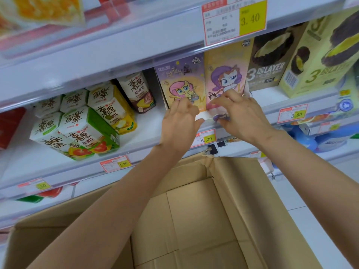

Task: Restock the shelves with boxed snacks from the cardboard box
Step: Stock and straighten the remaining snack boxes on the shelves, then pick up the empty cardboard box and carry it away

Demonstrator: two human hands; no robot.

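purple box (180, 74) and pink box (227, 70) stand upright side by side at shelf (147, 125) front, long axis vertical, dead ahead of both hands; left hand (179, 121) presses bent fingertips on purple box, no grip; right hand (239, 115) pinches pink box's bottom edge; next is probably a straight push back.

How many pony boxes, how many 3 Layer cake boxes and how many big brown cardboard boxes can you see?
Pony snack boxes: 2
3 Layer cake boxes: 2
Cardboard box: 1
Total: 5
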